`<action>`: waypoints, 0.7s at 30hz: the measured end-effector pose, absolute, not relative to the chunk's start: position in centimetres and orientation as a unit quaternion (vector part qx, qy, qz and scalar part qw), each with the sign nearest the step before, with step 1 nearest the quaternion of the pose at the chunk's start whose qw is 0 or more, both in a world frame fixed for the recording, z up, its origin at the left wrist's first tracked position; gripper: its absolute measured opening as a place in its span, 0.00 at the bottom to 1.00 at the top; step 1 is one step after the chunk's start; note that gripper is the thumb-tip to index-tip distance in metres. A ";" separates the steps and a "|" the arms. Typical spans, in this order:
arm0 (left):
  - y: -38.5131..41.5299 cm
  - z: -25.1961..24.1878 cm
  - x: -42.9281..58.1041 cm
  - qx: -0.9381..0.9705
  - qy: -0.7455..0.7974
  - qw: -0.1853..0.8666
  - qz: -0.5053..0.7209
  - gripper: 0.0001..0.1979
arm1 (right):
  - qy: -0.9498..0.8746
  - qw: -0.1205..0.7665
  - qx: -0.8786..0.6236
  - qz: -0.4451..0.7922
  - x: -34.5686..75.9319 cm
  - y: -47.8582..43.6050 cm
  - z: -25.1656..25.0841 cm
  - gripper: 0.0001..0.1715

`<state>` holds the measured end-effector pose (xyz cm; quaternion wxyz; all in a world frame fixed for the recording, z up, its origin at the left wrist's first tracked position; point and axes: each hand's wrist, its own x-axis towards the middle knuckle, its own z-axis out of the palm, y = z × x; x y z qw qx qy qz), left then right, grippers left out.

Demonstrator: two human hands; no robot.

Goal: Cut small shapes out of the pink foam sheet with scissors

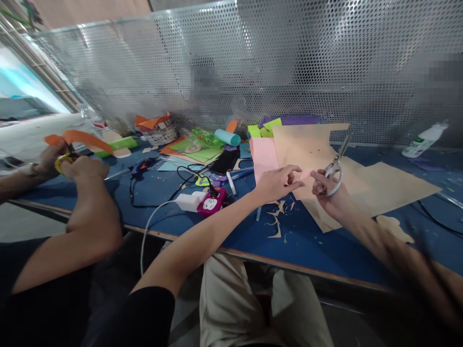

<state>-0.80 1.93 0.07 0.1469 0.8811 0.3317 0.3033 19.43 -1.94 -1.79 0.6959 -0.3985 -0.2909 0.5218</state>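
My right hand (331,193) is closed, with the silver scissors (337,166) hanging on its fingers, blades pointing up and away. At its fingertips is a small pink paper piece (306,174). Just left of that piece, my left hand (277,184) has its fingers curved, with thumb and forefinger apart. Whether they touch the piece is hard to make out. Behind and below both hands lie a large tan paper sheet (300,144) and a curled pink sheet (264,156). Tan paper scraps (277,226) are scattered on the blue table (238,231) near my left wrist.
To the left, a co-worker's hands (85,166) hold yellow-handled scissors and orange paper (85,140). A magenta power adapter (211,201) with cables, a phone (224,162) and a white marker (231,184) lie left of my hands. A glue bottle (425,140) stands tilted at right.
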 end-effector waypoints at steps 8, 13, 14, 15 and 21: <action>2.2 -0.3 -0.8 0.878 0.319 0.112 0.339 0.25 | -0.293 0.695 -0.405 0.516 19.3 -1.8 -2.1 0.27; 2.3 -0.3 -0.9 0.870 0.322 0.090 0.361 0.23 | -0.307 0.688 -0.413 0.512 19.0 -1.7 -2.3 0.26; 2.3 -0.3 -0.9 0.870 0.323 0.087 0.363 0.23 | -0.309 0.687 -0.414 0.511 19.0 -1.7 -2.3 0.27; 2.3 -0.3 -0.9 0.869 0.324 0.086 0.363 0.23 | -0.312 0.687 -0.414 0.509 19.0 -1.7 -2.4 0.27; 2.4 -0.4 -0.9 0.872 0.333 0.085 0.349 0.24 | -0.319 0.691 -0.419 0.496 18.8 -1.9 -2.2 0.29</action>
